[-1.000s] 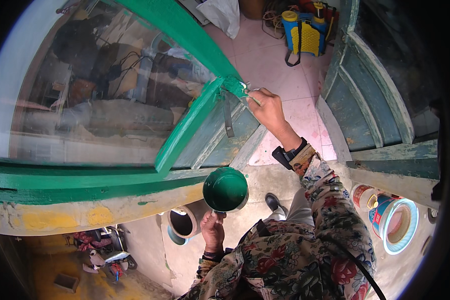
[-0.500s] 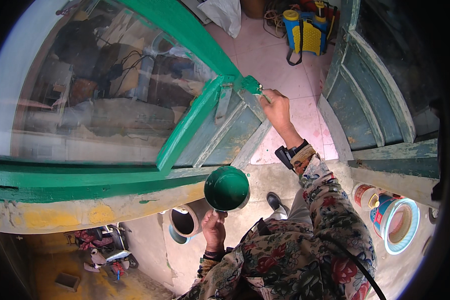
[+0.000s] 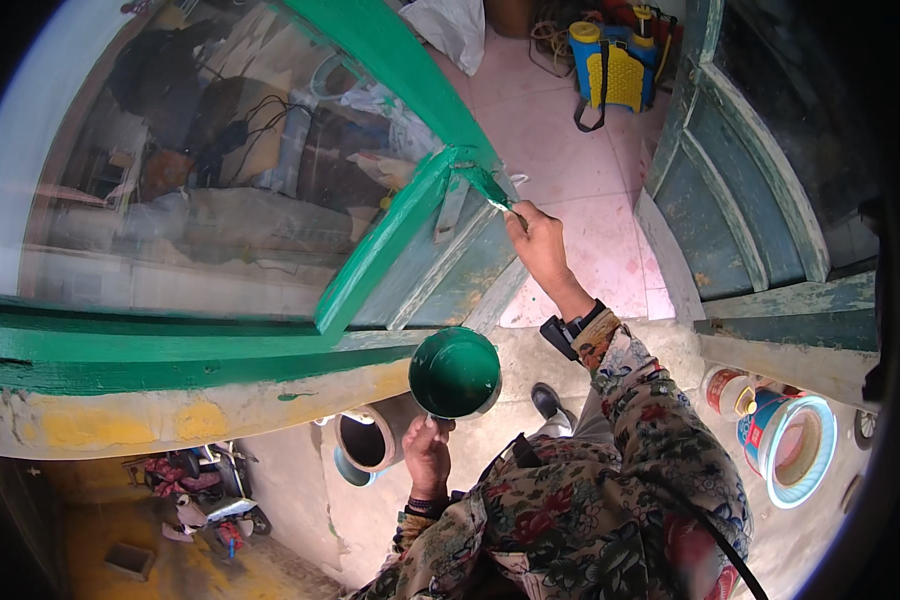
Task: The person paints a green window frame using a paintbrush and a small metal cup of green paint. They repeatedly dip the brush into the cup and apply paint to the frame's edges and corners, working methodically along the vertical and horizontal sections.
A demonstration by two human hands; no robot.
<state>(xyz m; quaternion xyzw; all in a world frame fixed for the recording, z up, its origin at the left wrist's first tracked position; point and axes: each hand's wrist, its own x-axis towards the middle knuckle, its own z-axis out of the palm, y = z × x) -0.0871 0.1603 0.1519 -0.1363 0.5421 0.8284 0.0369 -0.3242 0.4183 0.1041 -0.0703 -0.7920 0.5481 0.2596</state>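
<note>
My right hand (image 3: 538, 247) grips the handle of a paintbrush (image 3: 486, 184). Its green-coated bristles touch the door frame (image 3: 448, 128) near the corner where the upright meets a lower green rail (image 3: 385, 238). Below that rail the door's panel (image 3: 465, 255) shows worn grey-blue paint with pale bare strips. Lower down, my left hand (image 3: 429, 455) is closed on the handle of a metal mug (image 3: 454, 374), which holds green paint and has green smears inside. The mug is held upright in front of my body, just beyond the sill's end.
A second, weathered door leaf (image 3: 740, 180) stands at the right. On the pink tiles beyond sits a blue and yellow backpack sprayer (image 3: 610, 75). Around my feet are a brown pot (image 3: 364, 440), a light-blue rimmed tub (image 3: 802, 450) and a red-and-white container (image 3: 730, 391).
My right hand has drawn a little down and left, and the brush has gone from the frame's outer edge onto its face by the corner. The mug stays nearly still.
</note>
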